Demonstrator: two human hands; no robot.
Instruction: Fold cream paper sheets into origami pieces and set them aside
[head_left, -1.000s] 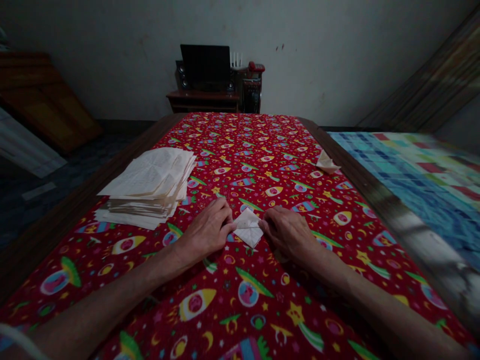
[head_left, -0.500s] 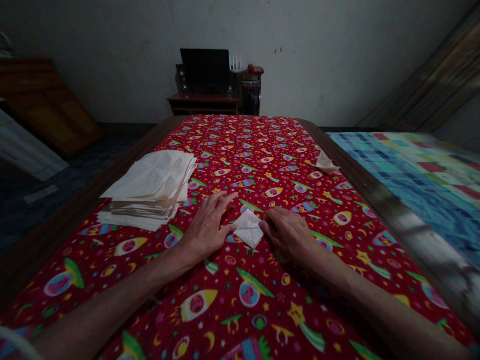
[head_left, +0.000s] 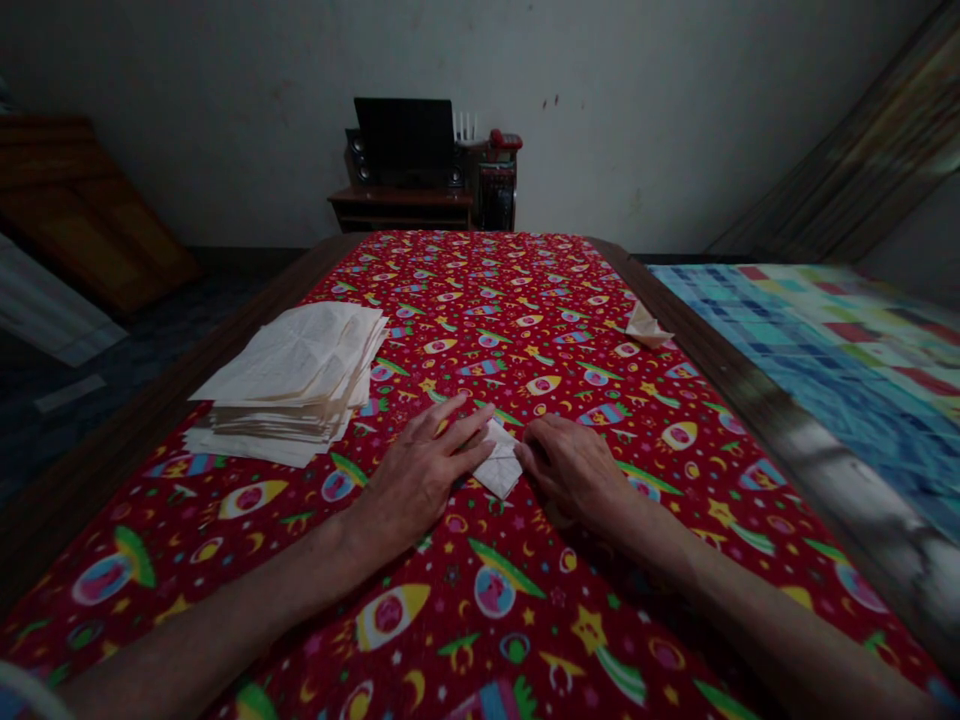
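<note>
Beside stacked sheets (head_left: 300, 350), the spread left hand (head_left: 426, 458) partly covers folded paper (head_left: 502, 470); right hand (head_left: 571, 458) curls against it, grip unclear.

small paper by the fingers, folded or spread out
Folded: the small paper shows as a compact, creased diamond, much smaller than the stacked sheets. The left hand partly covers it.
</note>
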